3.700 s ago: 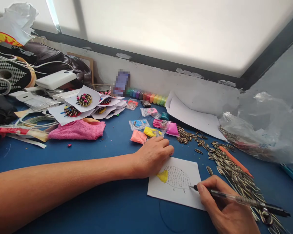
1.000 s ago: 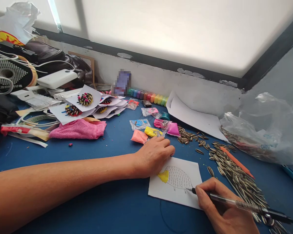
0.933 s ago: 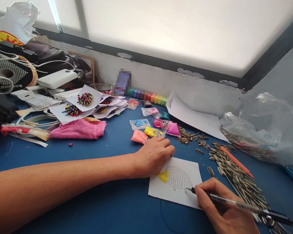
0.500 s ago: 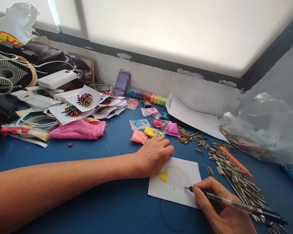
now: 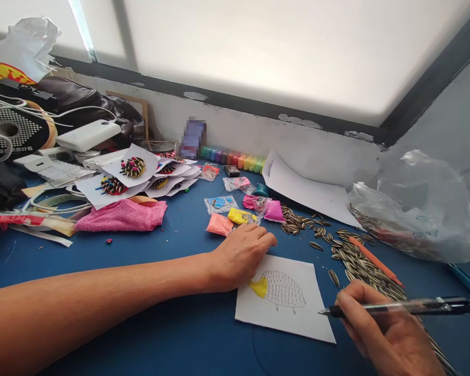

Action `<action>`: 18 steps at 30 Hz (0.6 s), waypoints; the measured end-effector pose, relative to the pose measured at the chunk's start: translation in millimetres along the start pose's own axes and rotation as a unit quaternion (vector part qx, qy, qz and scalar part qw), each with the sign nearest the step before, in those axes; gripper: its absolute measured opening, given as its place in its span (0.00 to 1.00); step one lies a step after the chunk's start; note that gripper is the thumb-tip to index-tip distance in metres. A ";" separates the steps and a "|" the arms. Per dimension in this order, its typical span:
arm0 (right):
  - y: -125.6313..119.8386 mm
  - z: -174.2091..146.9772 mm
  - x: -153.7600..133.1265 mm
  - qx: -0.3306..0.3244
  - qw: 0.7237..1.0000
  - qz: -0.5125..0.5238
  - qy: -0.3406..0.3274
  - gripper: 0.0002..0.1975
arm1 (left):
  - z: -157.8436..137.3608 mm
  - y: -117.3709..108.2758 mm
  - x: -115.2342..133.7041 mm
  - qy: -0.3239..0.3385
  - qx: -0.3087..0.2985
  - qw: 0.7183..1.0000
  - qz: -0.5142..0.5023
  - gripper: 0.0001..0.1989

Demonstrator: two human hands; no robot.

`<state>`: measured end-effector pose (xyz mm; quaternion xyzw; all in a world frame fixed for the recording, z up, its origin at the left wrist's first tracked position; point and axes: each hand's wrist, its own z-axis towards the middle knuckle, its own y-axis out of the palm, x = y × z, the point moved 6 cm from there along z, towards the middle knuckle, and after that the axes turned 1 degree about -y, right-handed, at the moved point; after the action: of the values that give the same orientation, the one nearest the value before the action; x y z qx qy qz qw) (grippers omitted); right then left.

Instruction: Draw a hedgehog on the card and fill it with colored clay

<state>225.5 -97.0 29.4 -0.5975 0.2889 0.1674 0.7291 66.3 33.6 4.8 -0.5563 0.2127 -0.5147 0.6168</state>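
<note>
A black-and-clear pen (image 5: 399,308) is pinched in my right hand (image 5: 384,329), its tip at the right edge of the white paper (image 5: 243,310). On that paper is an oval body drawing (image 5: 285,290) filled with small marks, with two short legs and a yellow-coloured head (image 5: 259,287). My left hand (image 5: 241,256) rests over the paper's upper left corner, fingers curled down and pressed together; what lies under them is hidden. Just beyond its knuckles lie a yellow clay packet (image 5: 243,215) and an orange clay packet (image 5: 219,224).
Striped sunflower seeds (image 5: 352,261) lie to the right with an orange stick (image 5: 376,261) on them. Behind are a plastic bag (image 5: 419,214), more clay packets, a row of coloured pots (image 5: 235,159), seed-covered paper pieces (image 5: 133,167) and a pink cloth (image 5: 121,215).
My right hand has moved right and tilted the pen flatter, lifting its tip away from the drawn legs. My left hand keeps its place on the paper. The view has shifted slightly.
</note>
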 end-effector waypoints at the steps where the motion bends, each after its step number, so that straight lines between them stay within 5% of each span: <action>1: -4.0 0.5 4.7 -0.004 1.000 0.006 0.008 0.21 | 0.1 0.1 -0.4 -0.002 -0.001 1.000 -0.004 0.13; 9: -30.0 9.2 5.0 -0.001 0.998 -0.042 -0.050 0.18 | -2.2 -4.8 1.3 -0.003 0.039 0.998 -0.046 0.11; 18: -14.9 9.0 5.9 -0.055 0.988 -0.142 -0.025 0.26 | -4.6 -8.9 4.0 0.002 0.050 0.997 -0.056 0.11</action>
<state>240.8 -92.3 38.3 -0.6675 0.1730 0.0930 0.7182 60.4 29.2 12.8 -0.5351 0.1563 -0.5593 0.6136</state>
